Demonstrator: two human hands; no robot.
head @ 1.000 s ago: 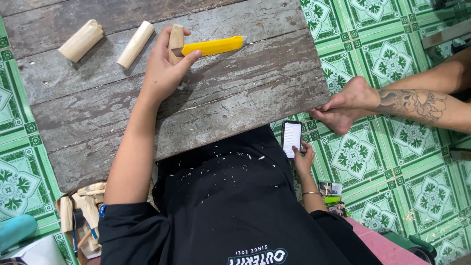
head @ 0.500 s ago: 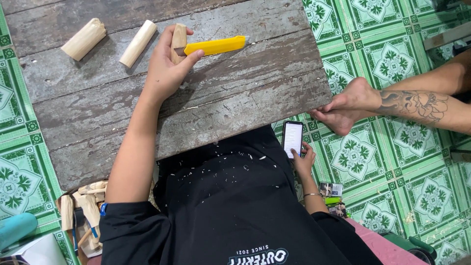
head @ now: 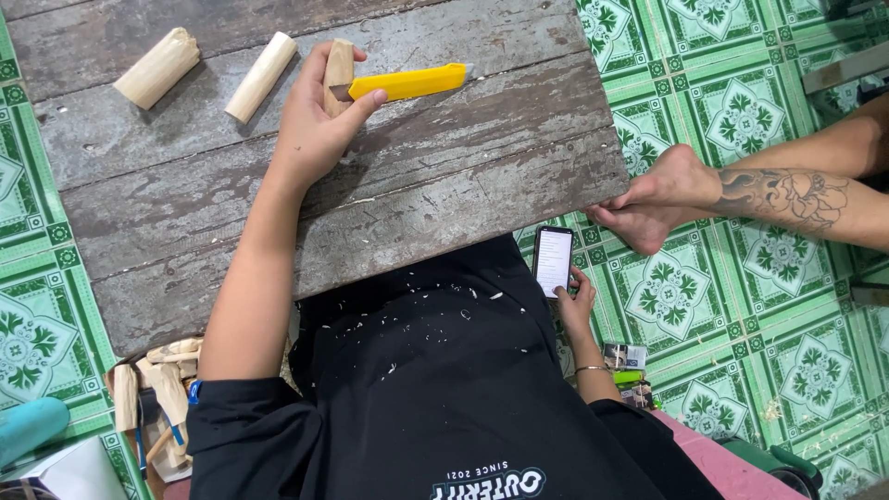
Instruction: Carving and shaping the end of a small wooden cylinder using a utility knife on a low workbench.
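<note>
**benchlurker:** where's the knife sitting, and which of your hands is on it?

**me:** the yellow utility knife (head: 407,83) lies flat on the bench (head: 417,194), toward the far edge from me. its long axis runs roughly side to side, with the tip end off to my right and tilted a touch away from me. the butt end is right at my left hand (head: 315,125). that hand is curled around a short wood block (head: 339,67), fingers over the top, with the thumb reaching out so it touches the knife's near end. so the knife points straight out to the right from my thumb.

**benchlurker:** and the right hand?

**me:** nowhere near it. my right hand (head: 579,301) is down off the bench beside my lap, closed around a phone (head: 554,261) with the screen lit. the left is clearly the nearer one, since the whole width of the bench edge sits between the right hand and the knife.

**benchlurker:** what else is lying around?

**me:** two more pale wood pieces sit to the left of my hand. a round dowel (head: 262,65) is close by and a chunkier offcut (head: 157,68) lies further out, both angled the same way. there's a pile of wood scraps (head: 162,380) on the green tiled floor (head: 741,102) by my left hip, and white shavings all over my black shirt (head: 417,389). someone else's bare foot (head: 662,194) is touching the bench's right corner.
</note>
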